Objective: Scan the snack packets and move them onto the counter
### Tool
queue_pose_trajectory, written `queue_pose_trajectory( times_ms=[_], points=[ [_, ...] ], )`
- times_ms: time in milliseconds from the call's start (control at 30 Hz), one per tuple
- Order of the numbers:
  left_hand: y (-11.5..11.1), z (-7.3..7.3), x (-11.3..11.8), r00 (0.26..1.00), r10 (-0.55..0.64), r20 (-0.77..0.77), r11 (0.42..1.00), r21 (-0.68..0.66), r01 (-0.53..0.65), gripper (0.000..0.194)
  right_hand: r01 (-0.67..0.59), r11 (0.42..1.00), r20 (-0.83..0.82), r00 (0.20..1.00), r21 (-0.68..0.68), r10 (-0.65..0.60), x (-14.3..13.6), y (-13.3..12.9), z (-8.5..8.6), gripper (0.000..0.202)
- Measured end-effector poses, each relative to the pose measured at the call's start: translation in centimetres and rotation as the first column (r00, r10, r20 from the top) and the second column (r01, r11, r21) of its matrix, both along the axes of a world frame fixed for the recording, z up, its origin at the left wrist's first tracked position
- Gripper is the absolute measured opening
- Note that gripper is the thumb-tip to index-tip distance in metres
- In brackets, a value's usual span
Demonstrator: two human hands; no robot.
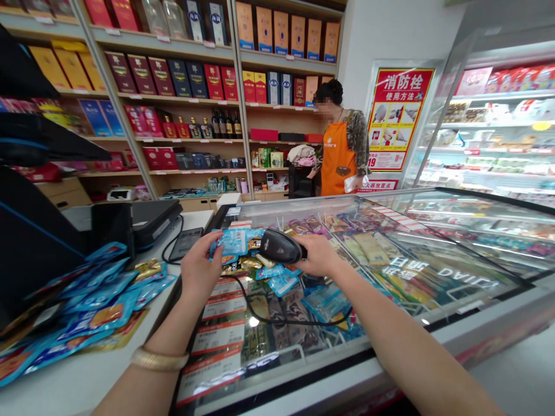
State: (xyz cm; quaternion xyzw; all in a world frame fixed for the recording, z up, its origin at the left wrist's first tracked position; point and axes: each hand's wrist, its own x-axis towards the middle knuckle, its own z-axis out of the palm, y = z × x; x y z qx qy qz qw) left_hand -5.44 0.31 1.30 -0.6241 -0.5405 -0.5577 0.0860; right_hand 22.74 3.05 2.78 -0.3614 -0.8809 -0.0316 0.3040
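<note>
My left hand pinches a small blue snack packet, its printed label side turned up. My right hand is wrapped round a black handheld barcode scanner, whose head points left toward that packet. Under and around them, several blue and gold packets lie loose on the glass lid of a chest freezer. The scanner's black cable loops across the glass. A heap of blue snack packets covers part of the white counter on the left.
Beyond the freezer stands a person in an orange apron. Shelves with boxed bottles line the back wall. Black checkout equipment stands at the left, and a lit refrigerated display at the right.
</note>
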Motion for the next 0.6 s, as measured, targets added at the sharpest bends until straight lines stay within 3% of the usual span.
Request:
queue_pose_trajectory(
  times_ms=[600],
  points=[
    [0.04, -0.02, 0.04, 1.000, 0.003, 0.026, 1.000, -0.010, -0.002, 0.027, -0.017, 1.000, -0.042, 0.999, 0.003, 0.017, -0.07, 0.01, -0.11, 0.026]
  ],
)
